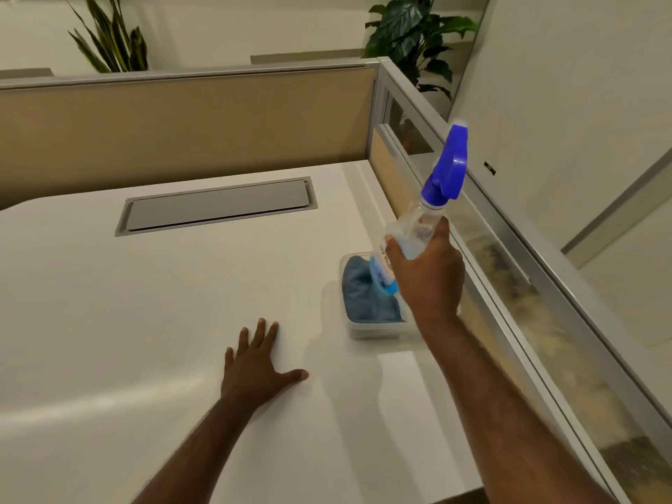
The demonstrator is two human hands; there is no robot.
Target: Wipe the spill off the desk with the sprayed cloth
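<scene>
At the near edge of the desk (109,303) the left hand (256,369) lies flat on the white top, palm down, fingers spread and holding nothing; it looks to be bracing the person rather than working. Just beyond and to the right, the right hand (427,274) is raised off the surface with its fingers wrapped round the clear body of a spray bottle (411,231), which tilts so that its blue trigger head points up and away towards the partition (182,118); no finger sits on the trigger as far as can be seen. Under that hand stands a clear tub (367,331) on the desk, and the blue cloth (363,296) lies bunched inside it, untouched by either hand; the bottle's base hangs over it. Whether the cloth is wet cannot be told. Farther back a grey cable hatch (214,207) is set into the top, shut; behind it run the partition and two plants. No spill shows on the visible surface, which is pale and glossy, so its place is uncertain. By this reckoning the task is early: the bottle is in hand, but taking up the cloth and wiping are both left to do.
</scene>
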